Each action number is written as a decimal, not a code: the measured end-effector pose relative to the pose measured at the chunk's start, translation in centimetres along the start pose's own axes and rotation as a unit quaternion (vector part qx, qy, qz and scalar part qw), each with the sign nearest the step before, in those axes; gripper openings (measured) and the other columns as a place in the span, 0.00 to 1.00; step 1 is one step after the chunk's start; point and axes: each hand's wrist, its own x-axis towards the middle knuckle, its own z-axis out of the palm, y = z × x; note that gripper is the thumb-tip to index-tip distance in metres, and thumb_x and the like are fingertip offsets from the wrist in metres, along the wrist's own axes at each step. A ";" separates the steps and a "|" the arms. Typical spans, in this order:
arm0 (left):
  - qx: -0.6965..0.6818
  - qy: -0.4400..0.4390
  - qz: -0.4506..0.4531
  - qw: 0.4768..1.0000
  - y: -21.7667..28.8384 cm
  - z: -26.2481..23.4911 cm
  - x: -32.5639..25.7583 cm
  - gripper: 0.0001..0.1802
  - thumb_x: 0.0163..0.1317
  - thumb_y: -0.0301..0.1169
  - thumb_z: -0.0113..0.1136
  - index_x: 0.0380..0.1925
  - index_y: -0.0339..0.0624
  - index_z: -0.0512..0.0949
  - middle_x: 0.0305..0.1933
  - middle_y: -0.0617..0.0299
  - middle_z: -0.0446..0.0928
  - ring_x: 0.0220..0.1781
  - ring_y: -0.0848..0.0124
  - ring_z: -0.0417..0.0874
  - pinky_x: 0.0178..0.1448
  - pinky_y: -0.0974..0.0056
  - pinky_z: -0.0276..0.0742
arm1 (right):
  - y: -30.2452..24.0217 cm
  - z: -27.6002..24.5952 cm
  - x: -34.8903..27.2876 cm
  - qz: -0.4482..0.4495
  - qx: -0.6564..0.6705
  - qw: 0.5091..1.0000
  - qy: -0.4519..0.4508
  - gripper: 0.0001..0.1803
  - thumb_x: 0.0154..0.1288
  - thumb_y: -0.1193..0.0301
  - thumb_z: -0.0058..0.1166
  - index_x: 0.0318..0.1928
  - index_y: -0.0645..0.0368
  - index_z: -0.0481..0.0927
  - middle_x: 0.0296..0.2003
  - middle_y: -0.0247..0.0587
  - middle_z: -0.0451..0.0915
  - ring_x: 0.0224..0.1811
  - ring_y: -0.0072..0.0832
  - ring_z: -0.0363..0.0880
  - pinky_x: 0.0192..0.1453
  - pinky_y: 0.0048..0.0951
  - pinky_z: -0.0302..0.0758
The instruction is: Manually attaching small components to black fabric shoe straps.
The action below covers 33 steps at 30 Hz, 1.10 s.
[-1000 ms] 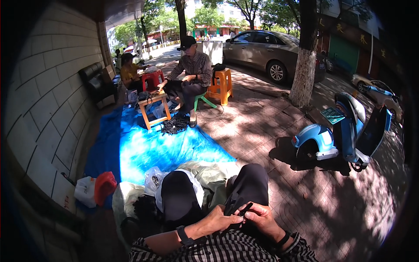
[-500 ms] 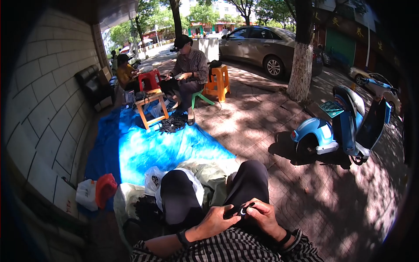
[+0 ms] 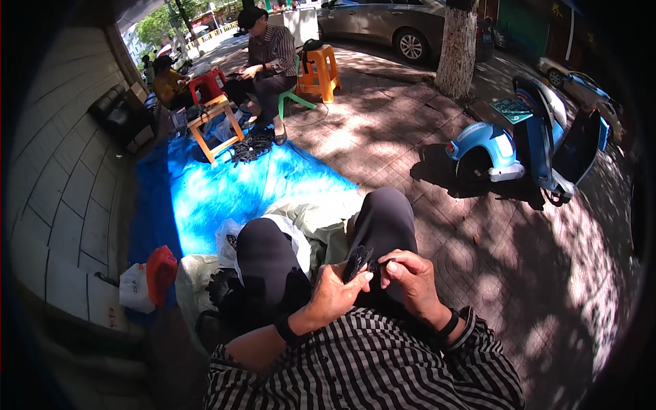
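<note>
Over my lap, my left hand (image 3: 329, 295) grips a small bundle of black strap-like material (image 3: 358, 262) between thumb and fingers. Its exact kind is too dark and small to make out. My right hand (image 3: 414, 281) is closed in a pinch at the bundle's right end, thumb against the bent fingers. Whatever lies between those fingertips is mostly hidden. Both hands are in front of my knees, close together. Beside my left leg, dark pieces (image 3: 224, 288) lie on pale sheeting (image 3: 196, 270), and a white plastic bag (image 3: 298, 240) sits behind that knee.
A blue tarp (image 3: 205, 212) stretches ahead, with a heap of black straps (image 3: 251, 145) by a wooden stool (image 3: 216, 123). A person (image 3: 271, 55) sits on a green stool (image 3: 290, 102); another sits farther left. Red bag (image 3: 161, 272) at left; blue scooter (image 3: 540, 143) at right.
The view has tipped downward, so the surroundings sit higher. My hands have lifted a little from my lap; the black bundle now stands upright, and a white round spot on it no longer shows.
</note>
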 end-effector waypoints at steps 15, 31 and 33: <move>0.027 0.014 0.048 0.998 -0.2 0.3 1.0 0.05 0.58 0.20 0.56 0.35 0.30 0.75 0.25 0.61 0.77 0.24 0.77 0.78 0.30 0.72 0.74 | -0.9 0.5 0.3 0.193 0.219 0.956 0.039 0.06 0.65 0.71 0.51 0.32 0.60 0.74 0.24 0.33 0.74 0.25 0.18 0.71 0.31 0.22 0.73; -0.025 0.040 -0.003 0.999 0.7 1.0 1.3 0.02 0.59 0.18 0.51 0.30 0.31 0.73 0.23 0.62 0.75 0.22 0.77 0.75 0.26 0.71 0.72 | -0.4 0.5 0.5 0.258 0.274 0.926 0.021 0.05 0.64 0.73 0.50 0.32 0.62 0.73 0.25 0.36 0.74 0.24 0.19 0.72 0.33 0.23 0.77; -0.045 0.038 -0.001 0.998 0.3 0.9 1.3 0.02 0.59 0.18 0.50 0.30 0.31 0.73 0.23 0.62 0.75 0.22 0.77 0.76 0.26 0.71 0.72 | -0.3 0.6 0.5 0.260 0.282 0.923 0.016 0.06 0.64 0.73 0.49 0.31 0.62 0.73 0.25 0.36 0.74 0.24 0.19 0.72 0.33 0.23 0.77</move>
